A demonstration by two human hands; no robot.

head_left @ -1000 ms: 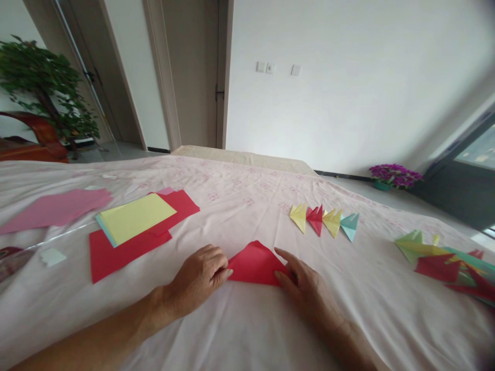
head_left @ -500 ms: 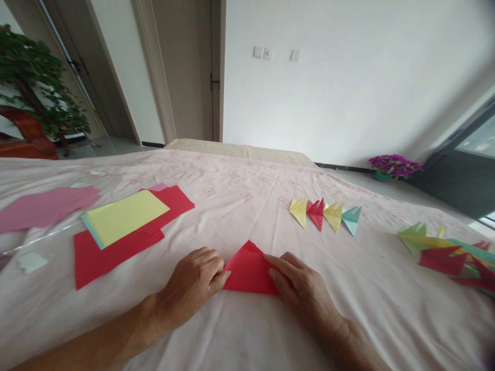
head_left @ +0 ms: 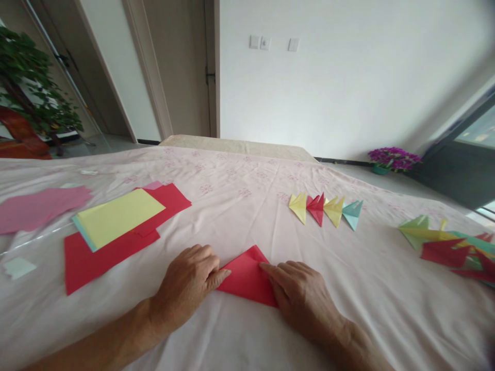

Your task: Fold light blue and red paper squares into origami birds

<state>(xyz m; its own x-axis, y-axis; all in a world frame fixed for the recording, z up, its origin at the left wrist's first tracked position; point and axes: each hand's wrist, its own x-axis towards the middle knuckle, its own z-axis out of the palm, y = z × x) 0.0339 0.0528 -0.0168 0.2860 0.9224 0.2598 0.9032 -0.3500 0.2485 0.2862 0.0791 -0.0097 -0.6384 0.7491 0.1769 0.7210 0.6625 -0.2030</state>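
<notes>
A folded sheet of red paper [head_left: 247, 278] lies on the cloth between my two hands, its peak pointing away from me. My left hand [head_left: 191, 283] pinches the left corner, thumb on top and fingers curled. On the other side, my right hand [head_left: 299, 288] grips the right edge, its index fingertip pressing on the upper slope; part of that edge is hidden under the fingers. Beyond my right hand stands a row of folded paper pieces [head_left: 316, 210] in yellow, red and light blue-green.
Left of my hands, yellow sheets [head_left: 124, 216] lie on red sheets [head_left: 96, 268], with pink paper [head_left: 42, 206] farther left and a white scrap [head_left: 19, 268] nearby. More folded paper pieces [head_left: 444, 252] pile up at the right. A pale pink flowered cloth [head_left: 232, 216] covers the table.
The red paper has turned slightly clockwise, its right side coming nearer to me. My right hand has shifted a little toward me with it, and the camera view has tilted slightly.
</notes>
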